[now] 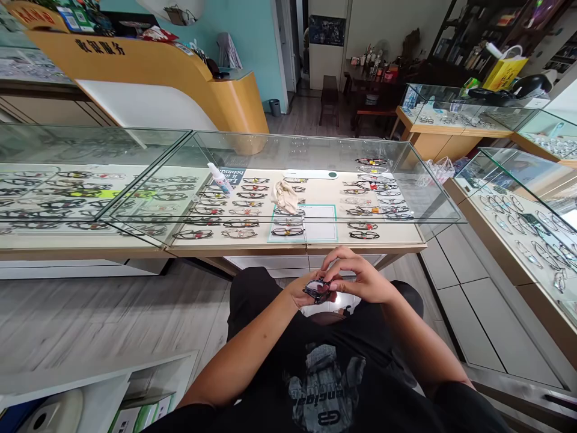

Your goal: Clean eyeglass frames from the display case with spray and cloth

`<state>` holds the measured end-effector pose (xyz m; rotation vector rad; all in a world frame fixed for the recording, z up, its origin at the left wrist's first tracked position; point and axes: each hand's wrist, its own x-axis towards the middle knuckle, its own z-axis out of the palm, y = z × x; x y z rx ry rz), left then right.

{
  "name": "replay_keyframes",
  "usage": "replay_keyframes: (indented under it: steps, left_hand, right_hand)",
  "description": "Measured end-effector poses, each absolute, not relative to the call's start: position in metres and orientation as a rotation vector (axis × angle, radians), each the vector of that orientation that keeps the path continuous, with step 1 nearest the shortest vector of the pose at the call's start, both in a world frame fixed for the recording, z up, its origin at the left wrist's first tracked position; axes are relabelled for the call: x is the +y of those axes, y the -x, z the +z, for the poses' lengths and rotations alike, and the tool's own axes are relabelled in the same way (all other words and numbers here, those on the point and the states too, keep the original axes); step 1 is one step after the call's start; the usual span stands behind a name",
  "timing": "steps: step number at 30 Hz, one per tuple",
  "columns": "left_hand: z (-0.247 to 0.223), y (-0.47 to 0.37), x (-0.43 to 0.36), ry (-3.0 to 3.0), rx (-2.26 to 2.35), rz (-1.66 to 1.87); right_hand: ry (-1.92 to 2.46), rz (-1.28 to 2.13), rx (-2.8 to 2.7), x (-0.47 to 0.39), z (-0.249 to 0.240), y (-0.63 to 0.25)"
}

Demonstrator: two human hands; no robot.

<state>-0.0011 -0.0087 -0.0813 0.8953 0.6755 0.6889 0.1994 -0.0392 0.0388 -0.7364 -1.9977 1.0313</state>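
Dark, near-black eyeglasses (318,290); a black shirt (383,391) with a pale grey print (327,385); a plain cream cloth (285,196); a white sheet (322,225) (edged in teal); an orange-tan counter (148,63) with black characters (100,47); a turquoise wall (252,39); grey, wood-grained floor (135,307).

A black T-shirt (387,385) is worn, its front marked with a large grey print (327,388) in broken, blocky shapes, crossed by lettering that cannot be clearly read. On either side of the print, the upper arms are covered by short black sleeves (471,412), while the left hand (306,290) and right hand (367,279) are left bare. Beyond the print, the legs are clothed in black trousers (250,300).
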Motion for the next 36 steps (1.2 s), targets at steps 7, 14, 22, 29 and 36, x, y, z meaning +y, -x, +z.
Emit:
replay_keyframes:
  steps: [7,14,22,29,36]
  left_hand:
    - [-0.081,0.005,-0.013,-0.455,0.36,0.487]
    - [-0.072,0.017,-0.02,-0.416,0.383,0.563]
    - [-0.077,0.032,-0.019,-0.469,0.413,0.576]
    - [-0.08,0.036,-0.016,-0.477,0.432,0.568]
    - [-0.083,0.035,-0.013,-0.427,0.445,0.562]
  right_hand:
    - [1.187,0.301,-2.006,0.024,0.08,-0.264]
    - [1.966,-0.187,-2.147,0.132,0.083,-0.341]
    - [2.19,-0.076,-2.2,0.158,0.063,-0.34]
    - [2.233,-0.046,-2.151,0.148,0.068,-0.333]
    - [2.382,0.173,-2.056,0.118,0.087,-0.309]
